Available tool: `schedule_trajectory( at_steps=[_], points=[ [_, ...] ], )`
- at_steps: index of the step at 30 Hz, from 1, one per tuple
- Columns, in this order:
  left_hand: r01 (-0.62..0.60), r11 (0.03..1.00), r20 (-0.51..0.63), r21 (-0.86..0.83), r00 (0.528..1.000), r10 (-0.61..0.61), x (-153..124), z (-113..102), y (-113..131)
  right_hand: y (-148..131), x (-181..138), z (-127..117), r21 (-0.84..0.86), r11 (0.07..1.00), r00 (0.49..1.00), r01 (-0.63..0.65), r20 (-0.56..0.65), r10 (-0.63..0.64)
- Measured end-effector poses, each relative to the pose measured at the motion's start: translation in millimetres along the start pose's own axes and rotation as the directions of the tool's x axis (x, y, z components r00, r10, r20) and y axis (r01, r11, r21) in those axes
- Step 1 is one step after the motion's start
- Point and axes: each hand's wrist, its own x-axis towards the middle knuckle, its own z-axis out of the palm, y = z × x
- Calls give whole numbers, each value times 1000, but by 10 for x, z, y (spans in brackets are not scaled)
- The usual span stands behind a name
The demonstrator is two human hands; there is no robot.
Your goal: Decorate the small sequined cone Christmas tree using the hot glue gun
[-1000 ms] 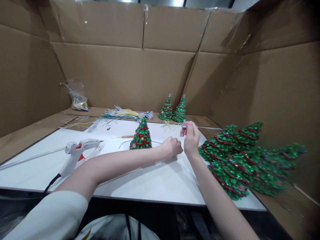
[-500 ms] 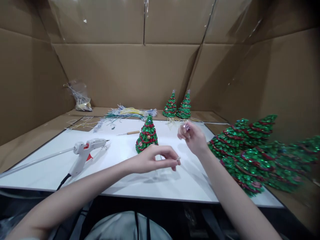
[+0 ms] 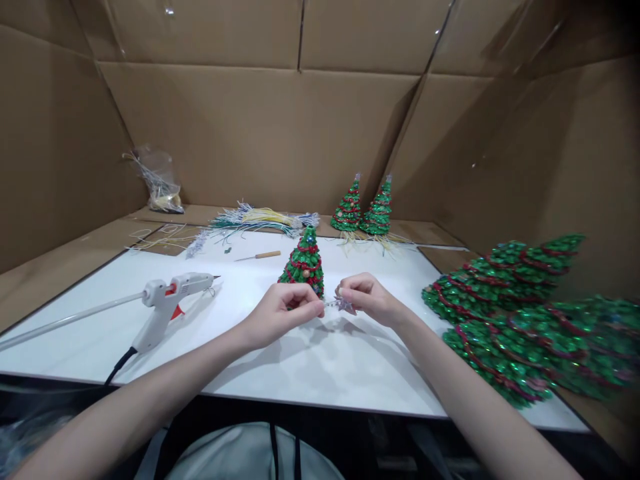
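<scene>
My left hand point(image 3: 283, 312) and my right hand point(image 3: 366, 299) meet over the white board point(image 3: 300, 360), both pinching a small silver star ornament on a thin wire point(image 3: 341, 304). The star shows by my right fingertips; the wire end runs to my left fingertips. Just behind the hands stands a small green sequin tree point(image 3: 305, 261) with red bead garlands and a blue tip.
A white hot glue gun point(image 3: 167, 301) lies on the board at left, cord trailing to the front edge. An awl point(image 3: 260, 255), wire bundles point(image 3: 255, 220) and a plastic bag point(image 3: 157, 180) lie behind. Two small trees point(image 3: 364, 208) stand at the back; several trees point(image 3: 510, 313) are piled right. Cardboard walls surround.
My right hand came down and toward me from near the back trees with the star. My left hand moved right to meet it and pinched the star's wire.
</scene>
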Motion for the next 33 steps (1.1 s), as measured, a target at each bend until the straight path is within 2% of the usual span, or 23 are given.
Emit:
schedule_trajectory(
  at_steps=[28, 33],
  points=[
    [42, 999, 2, -22, 999, -42, 24, 25, -39, 8, -8, 34, -13, 999, 999, 52, 2, -52],
    [42, 999, 1, -13, 999, -42, 10, 20, -52, -15, -15, 52, -64, 996, 998, 59, -2, -59]
  ],
)
